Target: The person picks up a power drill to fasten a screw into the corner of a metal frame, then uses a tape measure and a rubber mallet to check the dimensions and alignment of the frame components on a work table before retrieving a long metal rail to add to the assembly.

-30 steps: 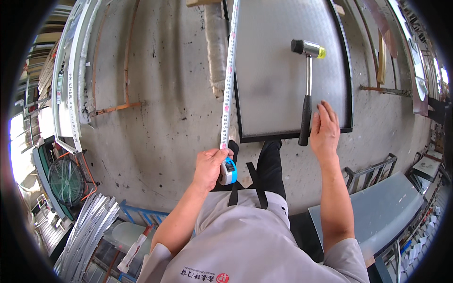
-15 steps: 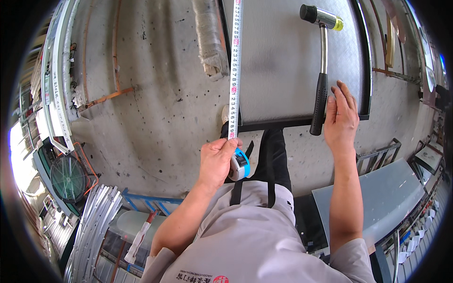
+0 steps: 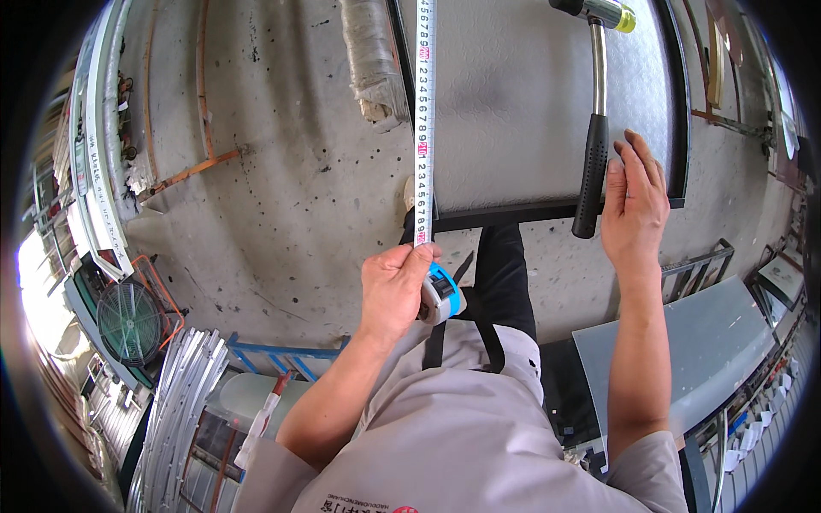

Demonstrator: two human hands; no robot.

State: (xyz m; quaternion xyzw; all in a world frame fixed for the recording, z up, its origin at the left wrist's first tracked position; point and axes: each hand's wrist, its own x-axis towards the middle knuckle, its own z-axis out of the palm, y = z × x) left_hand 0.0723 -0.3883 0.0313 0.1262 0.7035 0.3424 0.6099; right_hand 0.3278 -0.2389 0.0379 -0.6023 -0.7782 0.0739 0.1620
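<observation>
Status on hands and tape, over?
Left hand: grip on blue and grey tape measure, white blade out. Right hand: open beside black-handled mallet. Mallet on grey, black-edged panel.

Both arms extend forward, apart.
Left hand curled, thumb uppermost; right hand unfolded, fingers pointing ahead.

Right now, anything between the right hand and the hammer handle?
Nothing visible. The open right hand is just right of the hammer handle, thumb side facing it. The handle's butt overhangs the near rim of the grey panel. Can't tell if thumb and handle touch.
</observation>
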